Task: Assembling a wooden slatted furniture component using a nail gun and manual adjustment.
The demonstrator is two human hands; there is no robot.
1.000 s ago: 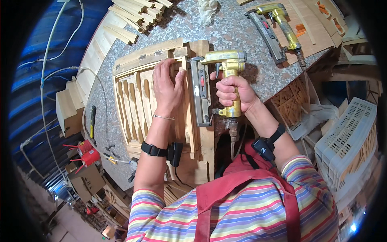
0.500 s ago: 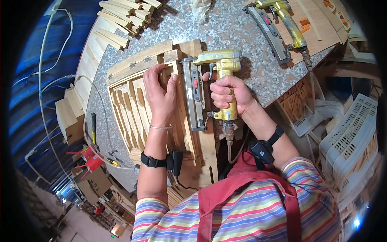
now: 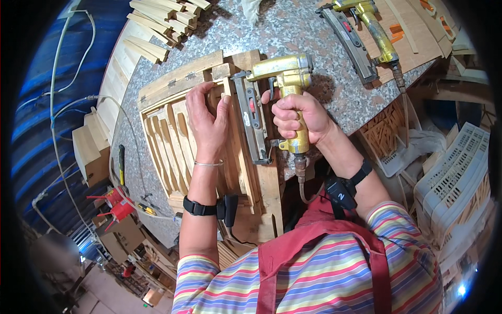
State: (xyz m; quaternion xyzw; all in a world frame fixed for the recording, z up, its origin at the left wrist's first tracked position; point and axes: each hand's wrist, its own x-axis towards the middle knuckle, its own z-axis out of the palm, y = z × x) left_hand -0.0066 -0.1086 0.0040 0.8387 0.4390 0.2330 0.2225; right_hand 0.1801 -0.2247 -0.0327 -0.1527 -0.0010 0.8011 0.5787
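A slatted wooden frame (image 3: pixel 168 153) lies in a wooden jig (image 3: pixel 183 77) on the speckled stone table. My left hand (image 3: pixel 207 125) grips the frame's far end, fingers bent over the edge and thumb along the right-hand strip. In my right hand (image 3: pixel 299 116) is a yellow nail gun (image 3: pixel 281 65), the fingers wrapped round its handle and the index finger by the trigger. The gun's long grey magazine (image 3: pixel 253 112) lies over the frame's right side. Its nose is at the far right corner, close to the wood; whether it touches, I cannot tell.
A second yellow nail gun (image 3: pixel 377 39) rests on a board at the far right. Wood strips (image 3: pixel 167 18) are piled at the far left. An air hose (image 3: pixel 306 194) hangs from my gun. White plastic baskets (image 3: pixel 452 172) stand at right, a red tool (image 3: pixel 119 204) at left.
The nail gun has shifted slightly away from me and tilted, its magazine's near end swinging right. My right hand moved with it. My left hand stays in place on the frame.
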